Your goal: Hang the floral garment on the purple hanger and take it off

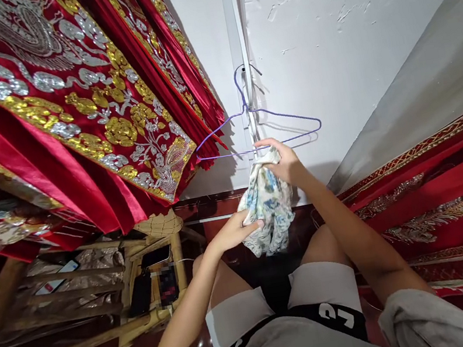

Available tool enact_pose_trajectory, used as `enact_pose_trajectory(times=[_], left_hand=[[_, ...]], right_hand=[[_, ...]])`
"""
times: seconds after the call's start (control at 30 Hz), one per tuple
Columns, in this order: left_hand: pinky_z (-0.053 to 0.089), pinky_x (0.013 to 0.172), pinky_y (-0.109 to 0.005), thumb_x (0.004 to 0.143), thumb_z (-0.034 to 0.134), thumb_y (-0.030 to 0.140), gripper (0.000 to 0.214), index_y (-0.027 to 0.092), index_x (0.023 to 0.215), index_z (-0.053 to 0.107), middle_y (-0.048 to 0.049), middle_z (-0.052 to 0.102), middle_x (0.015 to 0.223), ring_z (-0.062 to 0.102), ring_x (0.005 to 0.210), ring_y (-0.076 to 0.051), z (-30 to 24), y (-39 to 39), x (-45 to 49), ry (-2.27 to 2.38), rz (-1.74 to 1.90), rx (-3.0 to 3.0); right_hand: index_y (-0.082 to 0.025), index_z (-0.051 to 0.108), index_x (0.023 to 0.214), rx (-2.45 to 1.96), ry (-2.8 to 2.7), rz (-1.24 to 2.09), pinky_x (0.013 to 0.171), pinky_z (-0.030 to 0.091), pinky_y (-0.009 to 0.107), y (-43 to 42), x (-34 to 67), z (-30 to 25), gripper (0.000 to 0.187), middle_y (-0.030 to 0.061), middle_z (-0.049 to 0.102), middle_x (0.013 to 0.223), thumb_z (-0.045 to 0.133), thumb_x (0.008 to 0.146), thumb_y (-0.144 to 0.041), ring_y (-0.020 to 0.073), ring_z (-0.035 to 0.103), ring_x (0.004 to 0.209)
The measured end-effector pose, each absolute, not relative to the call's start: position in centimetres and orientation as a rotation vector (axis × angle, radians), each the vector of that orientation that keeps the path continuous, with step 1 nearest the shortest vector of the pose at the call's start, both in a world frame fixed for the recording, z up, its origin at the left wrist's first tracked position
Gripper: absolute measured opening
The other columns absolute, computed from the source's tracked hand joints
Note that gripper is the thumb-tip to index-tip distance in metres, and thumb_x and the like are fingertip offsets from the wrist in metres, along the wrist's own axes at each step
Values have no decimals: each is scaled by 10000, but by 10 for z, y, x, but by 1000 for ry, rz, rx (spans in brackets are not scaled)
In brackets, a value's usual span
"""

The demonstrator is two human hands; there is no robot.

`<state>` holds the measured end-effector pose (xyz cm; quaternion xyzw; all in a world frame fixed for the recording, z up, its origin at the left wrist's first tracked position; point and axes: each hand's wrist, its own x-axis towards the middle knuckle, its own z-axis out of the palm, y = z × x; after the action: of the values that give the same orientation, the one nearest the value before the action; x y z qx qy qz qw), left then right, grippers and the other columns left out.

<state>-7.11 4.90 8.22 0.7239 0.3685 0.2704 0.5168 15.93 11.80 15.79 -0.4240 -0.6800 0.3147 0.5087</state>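
A bunched white garment (269, 205) with blue and green floral print hangs between my hands, just below a purple wire hanger (288, 117). The hanger's hook is caught near a white pipe on the wall. My right hand (287, 165) grips the garment's upper edge, its forefinger reaching up to the hanger's bottom bar; whether it touches the bar I cannot tell. Lower down, my left hand (233, 231) holds the garment's left side, thumb across the front and the other fingers partly hidden behind the cloth.
Red embroidered cloth (116, 121) with gold and silver sequins hangs at upper left. More red decorated fabric (444, 197) covers the right side. A bamboo stool (179, 265) carrying phones stands at lower left beside a bamboo bench (78, 292). Ahead is a white wall (328, 62).
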Motion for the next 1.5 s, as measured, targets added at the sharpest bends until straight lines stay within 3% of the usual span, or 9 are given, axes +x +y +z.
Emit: enact_pose_trajectory(times=[0.07, 0.2, 0.47, 0.7, 0.83, 1.03, 1.27, 1.4, 1.5], left_hand=[[544, 858, -357, 889, 650, 502, 302, 212, 900, 735, -61, 751, 899, 674, 844, -261, 88, 50, -83, 1030, 581, 1873], [508, 698, -326, 820, 671, 402, 183, 233, 750, 683, -67, 700, 696, 631, 642, -253, 100, 71, -118, 1439, 421, 2083], [522, 850, -384, 686, 614, 194, 68, 228, 636, 584, -120, 703, 815, 669, 797, -297, 127, 147, -146, 1594, 568, 2298], [517, 740, -351, 680, 623, 235, 150, 234, 577, 513, -107, 652, 687, 644, 711, -275, 142, 184, -133, 1688, 637, 2319], [512, 728, -362, 688, 644, 246, 188, 242, 558, 509, -65, 588, 578, 639, 679, -283, 141, 187, -135, 1753, 355, 2151], [470, 1025, -489, 636, 611, 12, 337, 208, 908, 643, -118, 697, 890, 673, 999, -364, 158, 179, -120, 1680, 984, 2051], [417, 1138, -444, 833, 522, 102, 352, 194, 1128, 692, -99, 725, 1183, 622, 1170, -289, 179, 182, -96, 1215, 1240, 2161], [444, 1088, -422, 862, 478, 85, 346, 195, 1114, 688, -106, 709, 1139, 628, 1124, -279, 173, 188, -90, 1170, 1303, 2227], [439, 1078, -437, 868, 494, 81, 283, 200, 1043, 681, -107, 666, 1075, 608, 1088, -283, 170, 192, -90, 1195, 1315, 2240]], right_hand=[[-215, 735, 1117, -1154, -1633, 726, 924, 492, 366, 140, 164, 155, 341, 77, 742, 1058, 633, 792, -204, 271, 666, 1008], [-184, 728, 832, -1526, -1646, 616, 833, 483, 383, 164, 182, 135, 142, 108, 729, 841, 609, 802, -256, 305, 664, 877], [-164, 692, 766, -1300, -1711, 579, 706, 433, 316, 141, 206, 136, 181, 74, 712, 777, 581, 733, -303, 249, 628, 784], [-174, 661, 705, -1314, -1709, 655, 656, 394, 292, 131, 204, 140, 151, 25, 645, 688, 544, 674, -265, 208, 569, 714], [-182, 650, 695, -1311, -1709, 640, 643, 382, 283, 127, 200, 138, 127, 12, 628, 673, 550, 680, -259, 195, 546, 703], [-195, 664, 707, -1368, -1698, 663, 621, 363, 283, 125, 200, 142, 132, 10, 646, 660, 545, 650, -195, 199, 543, 689], [-195, 664, 748, -1270, -1719, 779, 664, 406, 285, 116, 193, 142, 190, 13, 675, 737, 500, 662, -154, 204, 586, 747], [-226, 719, 1036, -1302, -1718, 703, 630, 434, 308, 107, 199, 145, 419, 21, 689, 776, 517, 684, -121, 198, 573, 681], [-261, 502, 1490, -1366, -1583, 455, 685, 507, 355, 105, 223, 149, 751, 57, 739, 944, 586, 752, -148, 222, 621, 724]])
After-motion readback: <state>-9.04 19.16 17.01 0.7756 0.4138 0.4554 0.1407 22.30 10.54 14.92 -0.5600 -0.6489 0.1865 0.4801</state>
